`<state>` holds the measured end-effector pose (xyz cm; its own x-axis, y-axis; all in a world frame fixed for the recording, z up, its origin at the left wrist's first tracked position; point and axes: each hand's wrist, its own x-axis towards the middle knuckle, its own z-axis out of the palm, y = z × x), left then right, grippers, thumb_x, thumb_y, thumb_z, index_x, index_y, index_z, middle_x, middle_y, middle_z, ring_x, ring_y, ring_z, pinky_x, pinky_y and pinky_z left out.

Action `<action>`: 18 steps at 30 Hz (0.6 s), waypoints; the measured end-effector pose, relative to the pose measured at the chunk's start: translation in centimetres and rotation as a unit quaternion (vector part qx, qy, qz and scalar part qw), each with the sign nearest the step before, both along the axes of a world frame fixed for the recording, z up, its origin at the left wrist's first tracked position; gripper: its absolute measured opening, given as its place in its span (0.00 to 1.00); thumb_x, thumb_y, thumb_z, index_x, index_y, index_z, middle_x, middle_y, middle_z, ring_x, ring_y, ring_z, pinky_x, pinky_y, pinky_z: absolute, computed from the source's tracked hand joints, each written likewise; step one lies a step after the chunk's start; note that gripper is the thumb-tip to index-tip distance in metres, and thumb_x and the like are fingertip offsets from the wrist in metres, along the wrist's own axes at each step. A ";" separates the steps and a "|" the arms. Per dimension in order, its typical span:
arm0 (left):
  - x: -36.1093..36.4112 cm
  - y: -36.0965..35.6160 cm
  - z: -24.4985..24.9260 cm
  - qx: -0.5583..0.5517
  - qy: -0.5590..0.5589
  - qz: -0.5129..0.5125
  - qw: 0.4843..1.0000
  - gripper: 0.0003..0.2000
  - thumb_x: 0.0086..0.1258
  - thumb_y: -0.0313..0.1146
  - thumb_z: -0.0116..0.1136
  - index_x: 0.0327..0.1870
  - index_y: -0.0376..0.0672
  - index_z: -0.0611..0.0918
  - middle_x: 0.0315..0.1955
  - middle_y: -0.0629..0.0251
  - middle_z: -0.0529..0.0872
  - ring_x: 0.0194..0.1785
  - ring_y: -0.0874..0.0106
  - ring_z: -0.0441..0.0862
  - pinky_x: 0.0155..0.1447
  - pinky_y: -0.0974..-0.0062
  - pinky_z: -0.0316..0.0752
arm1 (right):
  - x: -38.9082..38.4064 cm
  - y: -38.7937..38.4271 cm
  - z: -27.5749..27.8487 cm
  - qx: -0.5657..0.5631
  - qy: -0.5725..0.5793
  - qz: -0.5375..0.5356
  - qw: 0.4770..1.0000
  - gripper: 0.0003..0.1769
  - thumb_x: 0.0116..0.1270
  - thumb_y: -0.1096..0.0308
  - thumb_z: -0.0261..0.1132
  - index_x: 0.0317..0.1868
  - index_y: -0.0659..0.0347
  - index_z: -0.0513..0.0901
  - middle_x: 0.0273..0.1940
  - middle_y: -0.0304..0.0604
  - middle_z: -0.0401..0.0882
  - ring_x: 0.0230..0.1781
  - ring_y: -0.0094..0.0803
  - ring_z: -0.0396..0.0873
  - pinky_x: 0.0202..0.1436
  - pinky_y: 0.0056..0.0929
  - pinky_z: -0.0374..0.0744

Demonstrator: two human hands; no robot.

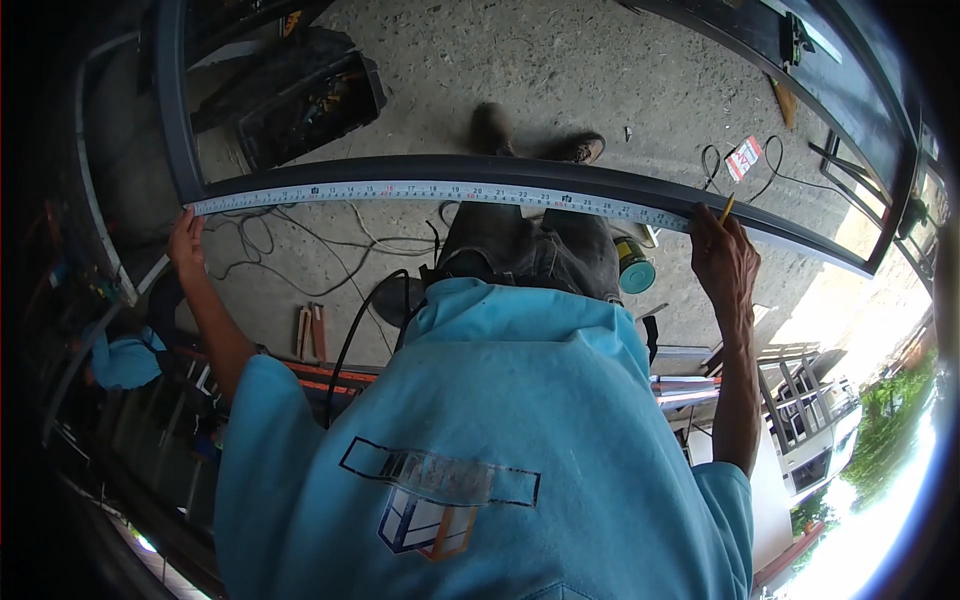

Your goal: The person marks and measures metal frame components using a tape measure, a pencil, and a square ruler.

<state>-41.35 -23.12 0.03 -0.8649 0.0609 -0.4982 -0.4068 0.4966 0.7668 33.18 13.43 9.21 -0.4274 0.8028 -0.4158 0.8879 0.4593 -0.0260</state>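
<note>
A white tape measure blade [430, 191] stretches along the near bar of a dark metal frame [400, 168], its numbers facing up. At the frame's left corner, the fingers of my left hand [187, 243] pinch the end of the blade. Far to the right, my right hand [725, 258] is closed at the other end of the blade, against the bar. A yellow pencil [727, 209] sticks up between its fingers. The tape's case is not visible, perhaps hidden by that hand.
A black tool box [310, 115] sits on the concrete floor beyond the bar. Cables [345, 255] trail underneath. A green can [634, 268] stands by my legs. A red-and-white tag [743, 158] lies at right. Another person in a blue shirt [125, 360] is at far left.
</note>
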 end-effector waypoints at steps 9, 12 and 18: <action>0.0 0.0 -0.1 -0.007 -0.005 -0.008 1.000 0.21 0.60 0.24 0.66 0.54 0.28 0.74 0.45 0.58 0.81 0.48 0.69 0.81 0.55 0.74 0.78 | -1.1 -0.9 0.7 0.050 0.001 0.075 0.996 0.12 0.62 0.68 0.62 0.47 0.52 0.81 0.34 0.44 0.74 0.40 0.39 0.76 0.36 0.39 0.72; 0.4 0.1 0.2 -0.015 -0.009 -0.009 1.000 0.22 0.60 0.24 0.66 0.55 0.29 0.74 0.45 0.59 0.81 0.48 0.70 0.81 0.56 0.75 0.78 | -1.1 -1.1 1.0 0.053 0.001 0.083 0.995 0.11 0.62 0.68 0.62 0.46 0.52 0.82 0.33 0.44 0.75 0.39 0.41 0.77 0.35 0.39 0.73; 0.3 -0.5 -0.2 0.009 0.004 -0.009 1.000 0.22 0.61 0.24 0.65 0.56 0.30 0.74 0.45 0.60 0.82 0.48 0.72 0.80 0.56 0.76 0.76 | -0.6 -1.5 0.2 0.043 0.002 0.078 0.996 0.13 0.60 0.69 0.63 0.47 0.52 0.81 0.36 0.44 0.76 0.42 0.40 0.77 0.37 0.40 0.73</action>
